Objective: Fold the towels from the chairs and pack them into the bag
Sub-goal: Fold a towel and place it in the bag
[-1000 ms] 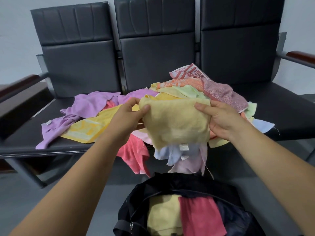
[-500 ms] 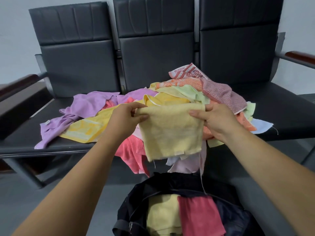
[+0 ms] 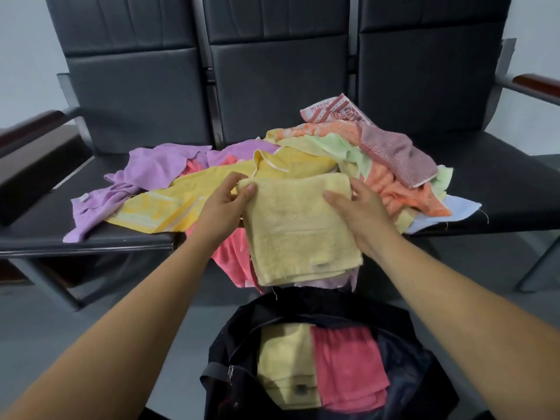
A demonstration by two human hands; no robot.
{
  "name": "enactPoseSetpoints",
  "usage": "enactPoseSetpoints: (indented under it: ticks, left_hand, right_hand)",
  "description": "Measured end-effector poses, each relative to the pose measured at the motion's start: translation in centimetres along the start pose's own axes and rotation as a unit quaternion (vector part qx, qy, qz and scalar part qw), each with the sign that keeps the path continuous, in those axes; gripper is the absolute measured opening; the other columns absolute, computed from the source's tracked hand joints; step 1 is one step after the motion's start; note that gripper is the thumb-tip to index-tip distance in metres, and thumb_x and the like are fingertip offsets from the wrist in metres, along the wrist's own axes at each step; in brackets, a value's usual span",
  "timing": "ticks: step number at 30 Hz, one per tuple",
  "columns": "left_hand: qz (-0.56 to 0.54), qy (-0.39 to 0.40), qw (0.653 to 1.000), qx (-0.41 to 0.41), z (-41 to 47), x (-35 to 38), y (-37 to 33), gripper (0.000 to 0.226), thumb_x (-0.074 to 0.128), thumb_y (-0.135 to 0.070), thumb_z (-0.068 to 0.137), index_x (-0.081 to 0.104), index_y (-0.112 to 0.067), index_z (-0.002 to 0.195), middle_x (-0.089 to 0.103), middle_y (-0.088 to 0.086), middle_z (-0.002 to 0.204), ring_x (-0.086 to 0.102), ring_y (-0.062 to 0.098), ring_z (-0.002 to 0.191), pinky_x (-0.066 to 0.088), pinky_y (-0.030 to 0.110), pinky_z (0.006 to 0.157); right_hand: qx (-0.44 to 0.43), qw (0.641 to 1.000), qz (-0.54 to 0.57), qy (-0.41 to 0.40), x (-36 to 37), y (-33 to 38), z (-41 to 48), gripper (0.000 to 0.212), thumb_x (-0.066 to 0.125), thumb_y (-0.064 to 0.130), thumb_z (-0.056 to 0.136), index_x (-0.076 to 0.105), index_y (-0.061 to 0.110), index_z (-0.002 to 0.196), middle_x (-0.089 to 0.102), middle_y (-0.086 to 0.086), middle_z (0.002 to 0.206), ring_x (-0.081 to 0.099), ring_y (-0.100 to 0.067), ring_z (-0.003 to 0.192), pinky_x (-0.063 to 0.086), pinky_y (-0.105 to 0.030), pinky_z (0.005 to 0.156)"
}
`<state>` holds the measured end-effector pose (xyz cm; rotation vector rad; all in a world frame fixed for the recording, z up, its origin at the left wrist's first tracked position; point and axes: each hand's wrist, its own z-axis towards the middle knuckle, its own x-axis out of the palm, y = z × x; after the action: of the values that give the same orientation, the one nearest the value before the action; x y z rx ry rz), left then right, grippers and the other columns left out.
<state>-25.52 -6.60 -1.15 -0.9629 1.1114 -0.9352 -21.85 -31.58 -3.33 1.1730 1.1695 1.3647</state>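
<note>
Pale yellow towel (image 3: pixel 298 228): folded, held above the open bag (image 3: pixel 403 325)
Left hand (image 3: pixel 222 207): pinching its top-left corner
Right hand (image 3: pixel 359 212): fingers closed on its right edge

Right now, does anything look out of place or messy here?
Only the unfolded pile sprawls over the chairs, with a pink towel hanging off the seat edge. Loose threads fray from the blue towel. Nothing looks spilled.
</note>
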Motion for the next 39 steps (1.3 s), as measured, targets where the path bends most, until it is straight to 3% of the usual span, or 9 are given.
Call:
enactPoseSetpoints:
  ticks: [4, 8, 15, 19, 24, 28, 31, 34, 39]
  left_hand:
    - [0.083, 0.018, 0.993, -0.076, -1.2, 1.4, 5.0, 0.018, 0.054, -0.042, 0.102, 0.056, -0.026, 0.109, 0.065, 0.008, 0.093, 0.066, 0.025, 0.082, 0.057, 0.034, 0.067]
    - [0.147, 0.084, 0.975, -0.146, -3.2, 3.1, 11.1, 0.019, 0.053, -0.038, 0.103, 0.053, -0.027, 0.118, 0.06, 0.002, 0.101, 0.064, 0.02, 0.08, 0.055, 0.03, 0.056]
    - [0.096, 0.18, 0.926, -0.317, -5.8, 5.0, 21.8, 0.025, 0.056, -0.039, 0.102, 0.053, -0.021, 0.119, 0.061, 0.01, 0.117, 0.067, 0.028, 0.1, 0.062, 0.038, 0.062]
    - [0.108, 0.221, 0.895, -0.372, -7.2, 6.9, 27.6, 0.021, 0.06, -0.037, 0.1, 0.056, -0.021, 0.113, 0.058, 0.009, 0.106, 0.066, 0.027, 0.094, 0.063, 0.039, 0.063]
    - [0.182, 0.182, 0.899, -0.354, -7.3, 7.5, 33.6, 0.026, 0.065, -0.033, 0.097, 0.06, -0.017, 0.118, 0.063, 0.004, 0.099, 0.064, 0.027, 0.096, 0.057, 0.04, 0.079]
    - [0.23, 0.14, 0.904, -0.333, -6.9, 7.2, 36.2, 0.045, 0.063, -0.036, 0.098, 0.056, -0.017, 0.139, 0.066, 0.004, 0.122, 0.059, 0.024, 0.115, 0.039, 0.027, 0.086]
    - [0.159, 0.136, 0.906, -0.369, -7.7, 7.7, 37.0, 0.068, 0.075, -0.033, 0.09, 0.043, -0.023, 0.148, 0.059, 0.0, 0.136, 0.055, 0.021, 0.126, 0.044, 0.029, 0.101]
    - [0.168, 0.179, 0.879, -0.408, -9.3, 8.7, 37.3, 0.082, 0.075, -0.021, 0.089, 0.024, -0.017, 0.154, 0.05, 0.009, 0.144, 0.051, 0.029, 0.129, 0.042, 0.029, 0.098]
    - [0.265, 0.125, 0.864, -0.41, -9.7, 9.3, 36.7, 0.055, 0.069, -0.024, 0.094, 0.041, 0.002, 0.133, 0.056, 0.021, 0.135, 0.056, 0.037, 0.122, 0.044, 0.034, 0.091]
  right_hand:
    - [0.096, 0.995, -0.034, 0.013, -0.1, -7.2, -1.2, 0.039, 0.08, 0.011, 0.084, 0.068, 0.018, 0.12, 0.075, -0.008, 0.112, 0.073, -0.03, 0.105, 0.059, -0.051, 0.091]
    - [0.166, 0.983, -0.081, -0.004, -0.2, -14.1, -3.5, 0.04, 0.077, 0.003, 0.085, 0.067, 0.018, 0.12, 0.073, -0.006, 0.112, 0.07, -0.027, 0.106, 0.057, -0.046, 0.096]
    - [0.322, 0.937, -0.138, 0.019, -1.0, -24.7, -6.8, 0.046, 0.078, 0.006, 0.084, 0.064, 0.02, 0.126, 0.074, -0.006, 0.109, 0.072, -0.024, 0.099, 0.06, -0.039, 0.086]
    - [0.402, 0.9, -0.165, 0.025, -1.6, -30.9, -7.6, 0.06, 0.083, 0.008, 0.077, 0.062, 0.016, 0.132, 0.073, -0.005, 0.116, 0.07, -0.023, 0.103, 0.058, -0.043, 0.094]
    - [0.435, 0.881, -0.186, 0.02, -0.4, -36.2, -7.6, 0.058, 0.084, 0.004, 0.077, 0.065, 0.018, 0.131, 0.075, -0.001, 0.108, 0.072, -0.022, 0.096, 0.06, -0.044, 0.091]
    - [0.407, 0.889, -0.204, -0.041, 2.0, -38.4, -7.3, 0.055, 0.079, -0.001, 0.081, 0.061, 0.011, 0.132, 0.068, -0.011, 0.126, 0.067, -0.027, 0.103, 0.055, -0.033, 0.088]
    - [0.412, 0.88, -0.225, -0.066, 3.0, -38.9, -7.7, 0.045, 0.074, -0.006, 0.084, 0.059, 0.008, 0.125, 0.068, -0.013, 0.117, 0.063, -0.022, 0.089, 0.051, -0.026, 0.075]
    - [0.434, 0.85, -0.294, -0.047, 3.3, -39.0, -8.6, 0.043, 0.071, -0.001, 0.088, 0.051, 0.001, 0.125, 0.061, -0.012, 0.105, 0.056, -0.018, 0.075, 0.04, -0.018, 0.051]
    - [0.473, 0.835, -0.278, -0.035, 3.3, -39.1, -10.2, 0.051, 0.078, 0.005, 0.085, 0.055, -0.004, 0.129, 0.065, -0.019, 0.121, 0.064, -0.03, 0.102, 0.045, -0.026, 0.077]
